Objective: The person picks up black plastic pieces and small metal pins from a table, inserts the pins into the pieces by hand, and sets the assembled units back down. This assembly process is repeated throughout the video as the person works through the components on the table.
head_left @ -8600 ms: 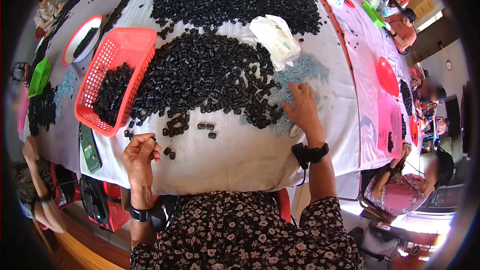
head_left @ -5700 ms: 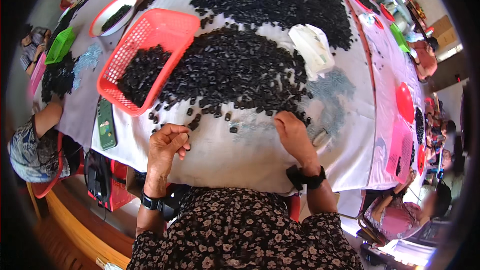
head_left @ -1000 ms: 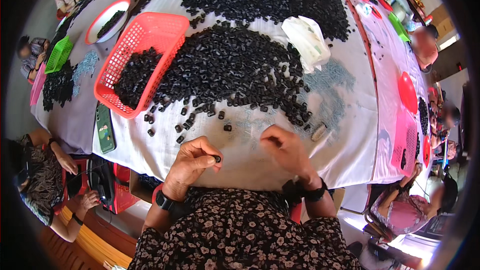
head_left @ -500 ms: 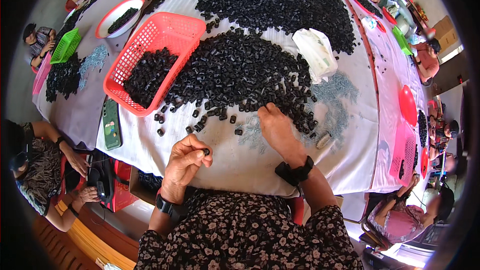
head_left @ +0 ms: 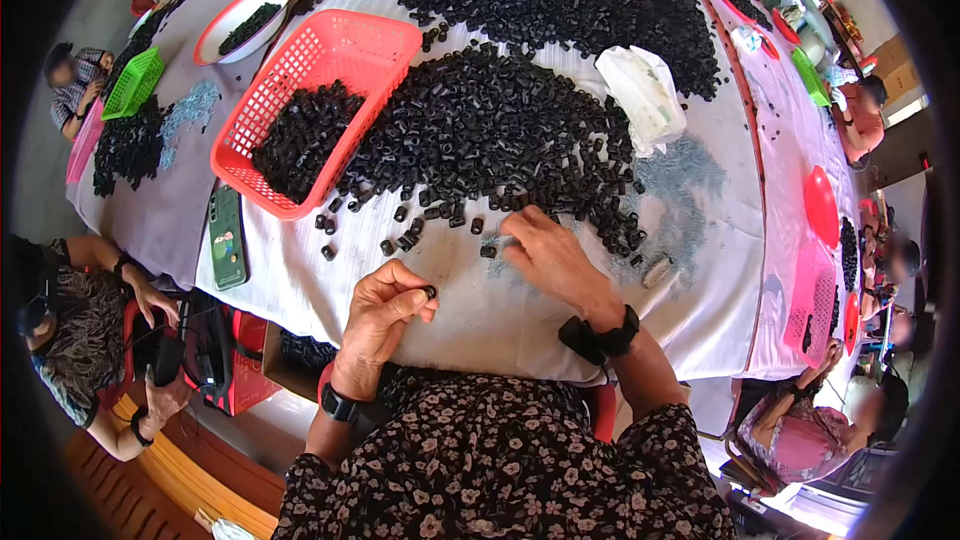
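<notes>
My left hand (head_left: pixel 380 320) pinches a small black plastic tube-like piece (head_left: pixel 430 292) between thumb and fingers, above the near part of the white cloth. My right hand (head_left: pixel 550 260) is at the near edge of a heap of black pieces (head_left: pixel 490 130), with its fingers bent together; anything in them is hidden. Beside its fingertips lies one loose black piece (head_left: pixel 488 252). Small clear bits (head_left: pixel 680 185) are strewn to the right of the heap, and some lie near my right fingers. Other loose black pieces (head_left: pixel 408 240) are scattered between the heap and my left hand.
A red plastic basket (head_left: pixel 232 145), partly filled with black pieces, stands left of the heap. Near it lies a green phone (head_left: pixel 228 245). A white plastic packet (head_left: pixel 640 100) rests at the heap's right. A larger black pile (head_left: pixel 560 0) spreads behind. Other people sit around the tables.
My right hand has moved slightly left and nearer to me at the heap's edge. My left hand still pinches the black piece, shifted a little right. The whole view has tilted slightly.
</notes>
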Available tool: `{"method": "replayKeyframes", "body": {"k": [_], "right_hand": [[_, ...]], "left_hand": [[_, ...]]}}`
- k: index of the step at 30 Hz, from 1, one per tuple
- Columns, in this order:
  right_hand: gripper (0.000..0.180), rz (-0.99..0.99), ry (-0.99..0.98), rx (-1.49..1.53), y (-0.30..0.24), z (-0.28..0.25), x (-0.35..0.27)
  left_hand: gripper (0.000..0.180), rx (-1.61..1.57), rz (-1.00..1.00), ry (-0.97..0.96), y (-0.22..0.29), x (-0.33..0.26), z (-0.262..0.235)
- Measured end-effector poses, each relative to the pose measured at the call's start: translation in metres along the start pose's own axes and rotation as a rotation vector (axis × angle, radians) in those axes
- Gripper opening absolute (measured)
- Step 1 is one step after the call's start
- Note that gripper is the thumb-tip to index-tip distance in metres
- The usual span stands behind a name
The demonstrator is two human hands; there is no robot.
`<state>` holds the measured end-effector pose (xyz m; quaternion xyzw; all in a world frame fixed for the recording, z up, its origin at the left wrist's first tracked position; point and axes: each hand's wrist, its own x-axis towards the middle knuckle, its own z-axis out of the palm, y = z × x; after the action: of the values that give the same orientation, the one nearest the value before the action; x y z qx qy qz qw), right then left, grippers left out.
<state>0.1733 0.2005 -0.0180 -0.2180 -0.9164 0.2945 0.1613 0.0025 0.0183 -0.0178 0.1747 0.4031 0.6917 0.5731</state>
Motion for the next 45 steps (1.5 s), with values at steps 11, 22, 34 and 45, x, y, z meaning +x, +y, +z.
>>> {"method": "replayKeyframes", "body": {"k": [11,22,34,45], "right_hand": [[0.019,0.037,0.109,-0.278,-0.001,0.014,-0.029],[0.019,-0.043,-0.022,-0.209,-0.023,0.004,0.003],[0.029,-0.165,0.030,-0.174,-0.033,0.043,0.043],[0.011,-0.072,0.007,-0.152,-0.022,0.023,0.056]], "left_hand": [[0.006,0.013,-0.012,0.012,-0.002,-0.001,-0.004],[0.007,0.028,0.041,0.085,-0.001,-0.011,-0.017],[0.009,0.004,0.050,0.106,0.000,-0.017,-0.026],[0.008,-0.037,0.059,0.122,0.000,-0.021,-0.028]]}}
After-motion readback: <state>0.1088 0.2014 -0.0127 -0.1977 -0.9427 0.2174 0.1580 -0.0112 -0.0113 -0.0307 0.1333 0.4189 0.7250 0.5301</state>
